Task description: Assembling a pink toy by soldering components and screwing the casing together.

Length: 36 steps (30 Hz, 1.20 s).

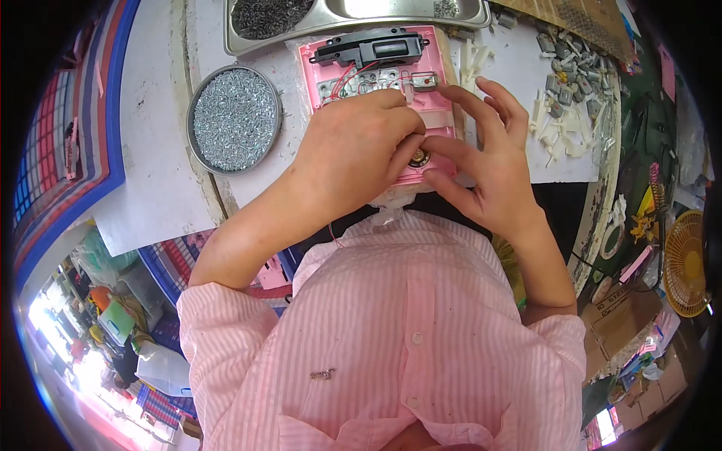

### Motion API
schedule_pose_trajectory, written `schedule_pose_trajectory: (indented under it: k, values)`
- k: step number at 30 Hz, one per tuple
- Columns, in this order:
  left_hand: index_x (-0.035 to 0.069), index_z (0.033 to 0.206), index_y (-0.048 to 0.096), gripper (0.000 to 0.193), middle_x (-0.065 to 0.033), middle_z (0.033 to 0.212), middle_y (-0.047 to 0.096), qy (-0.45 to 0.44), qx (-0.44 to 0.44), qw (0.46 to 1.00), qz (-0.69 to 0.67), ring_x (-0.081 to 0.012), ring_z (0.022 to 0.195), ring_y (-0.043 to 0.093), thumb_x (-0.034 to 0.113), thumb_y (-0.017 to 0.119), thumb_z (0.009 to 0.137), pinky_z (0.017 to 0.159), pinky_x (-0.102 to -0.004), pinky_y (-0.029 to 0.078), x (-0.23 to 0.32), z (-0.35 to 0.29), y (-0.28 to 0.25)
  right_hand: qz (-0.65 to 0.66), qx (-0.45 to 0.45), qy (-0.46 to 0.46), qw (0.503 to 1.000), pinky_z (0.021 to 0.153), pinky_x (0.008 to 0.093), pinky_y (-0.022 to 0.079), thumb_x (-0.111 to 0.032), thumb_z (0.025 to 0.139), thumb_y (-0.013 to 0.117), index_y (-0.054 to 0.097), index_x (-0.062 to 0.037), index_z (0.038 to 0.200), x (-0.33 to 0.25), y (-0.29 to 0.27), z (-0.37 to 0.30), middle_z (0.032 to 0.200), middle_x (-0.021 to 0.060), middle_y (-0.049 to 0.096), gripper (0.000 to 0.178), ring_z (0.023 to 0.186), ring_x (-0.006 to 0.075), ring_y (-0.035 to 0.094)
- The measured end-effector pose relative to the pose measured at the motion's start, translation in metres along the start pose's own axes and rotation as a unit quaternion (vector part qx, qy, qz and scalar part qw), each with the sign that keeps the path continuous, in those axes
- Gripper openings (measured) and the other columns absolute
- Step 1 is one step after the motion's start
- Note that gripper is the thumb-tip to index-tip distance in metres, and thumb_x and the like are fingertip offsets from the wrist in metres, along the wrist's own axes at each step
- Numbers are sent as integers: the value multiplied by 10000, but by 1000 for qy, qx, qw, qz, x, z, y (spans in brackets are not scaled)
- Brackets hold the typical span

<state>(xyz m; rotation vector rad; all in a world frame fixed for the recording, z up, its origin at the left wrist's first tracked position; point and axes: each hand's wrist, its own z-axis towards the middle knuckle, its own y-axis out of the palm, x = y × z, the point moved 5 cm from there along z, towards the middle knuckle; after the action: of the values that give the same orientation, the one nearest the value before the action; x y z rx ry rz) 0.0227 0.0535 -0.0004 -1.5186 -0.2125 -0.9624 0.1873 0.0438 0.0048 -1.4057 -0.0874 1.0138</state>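
A pink plastic housing [438, 116] lies in front of me with its inside facing up. A long black plastic part [372, 49] sits across its far end, with red wires and metal-looking parts below it. My left hand [361, 143] bends over the housing's near half, its fingers curled into a pinch; whatever they hold is hidden. Beside the pinch, a small round brass-and-black part [420, 158] shows at the near end of the housing. My right hand [489, 165] comes in from the right, fingers apart, with its index fingertip and thumb tip close to the round part.
Left of the housing stands a round dish of small silvery screws [235, 120]. A metal tray [331, 28] with dark small parts lies behind. Grey motor-like pieces [569, 86] and white plastic pieces [560, 139] are heaped on the right. A yellow-brown fan [684, 263] is at far right.
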Motion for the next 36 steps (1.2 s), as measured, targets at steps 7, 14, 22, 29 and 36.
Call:
schedule_pose_trajectory:
  k: [7,14,22,29,36]
  values:
    - [61,967,680,227,-81,898,614,66,9,998,-18,-284,780,631,52,757,753,674,-377,525,8,-12,2,18,5,46,999,1080,500,346,-223,756,784,728,-123,1061,3,2,-10,1385,127,550,325,1339,424,348]
    - [63,951,673,242,-79,916,621,69,32,997,15,-276,794,627,80,780,734,655,-381,509,8,-20,10,17,25,28,999,1057,473,360,-178,721,791,719,-144,1062,9,-5,-14,1356,110,576,350,1322,397,383]
    - [44,934,663,251,-107,944,623,33,77,996,24,-292,826,618,95,796,728,681,-392,484,10,-27,14,16,-1,4,1000,1082,497,326,-219,702,802,710,-132,1087,3,3,-3,1415,127,522,406,1344,436,328]
    - [73,864,624,152,-71,885,573,33,132,991,21,-263,770,566,137,738,785,661,-388,419,9,-29,20,13,-14,28,999,1094,525,302,-238,717,803,707,-112,1072,6,3,-5,1432,140,502,389,1356,449,311]
    - [65,934,655,217,-87,919,594,23,103,994,-2,-265,795,594,107,772,756,676,-382,461,9,-29,15,23,32,29,999,1093,502,295,-230,720,800,725,-135,1041,13,-5,-8,1391,131,549,344,1353,416,344]
